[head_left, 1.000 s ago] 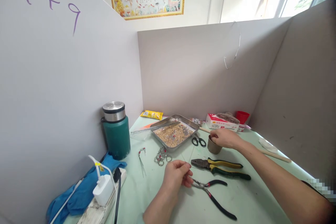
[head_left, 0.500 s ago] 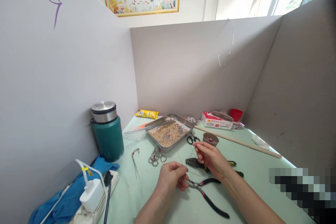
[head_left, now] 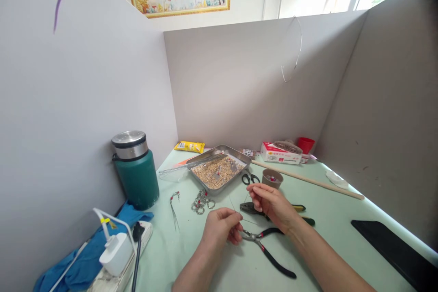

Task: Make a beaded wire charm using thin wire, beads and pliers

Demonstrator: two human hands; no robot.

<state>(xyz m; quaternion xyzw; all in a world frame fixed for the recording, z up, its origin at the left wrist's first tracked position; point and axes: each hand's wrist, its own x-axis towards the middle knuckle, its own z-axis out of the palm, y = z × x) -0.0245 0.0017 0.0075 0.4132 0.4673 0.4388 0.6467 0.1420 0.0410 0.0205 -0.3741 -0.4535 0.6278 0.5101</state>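
Note:
My left hand (head_left: 224,226) is closed in a pinch above the table, and thin metal wires (head_left: 251,221) fan out from its fingertips. My right hand (head_left: 270,203), a little higher and to the right, has thumb and forefinger pressed together. One fine wire runs up close to these fingertips, but what they pinch is too small to make out. Beneath the hands lie black-handled pliers (head_left: 275,260), spread apart, with their jaws beside my left fingers. A second, heavier pair of pliers (head_left: 249,208) is partly covered by my right hand.
A metal tray (head_left: 219,187) of gold beads stands behind the hands, with long wires across it. Nearby are a brown cup (head_left: 273,179), scissors (head_left: 251,178), a chain (head_left: 201,201) and a red-beaded wire piece (head_left: 174,210). A green flask (head_left: 137,178) and power strip (head_left: 145,236) stand left; a wooden stick (head_left: 308,179) lies right.
The view has shifted slightly, so everything sits a little further left and higher. Both hands keep nearly the same pinching pose. A black flat object at the right now shows clearly.

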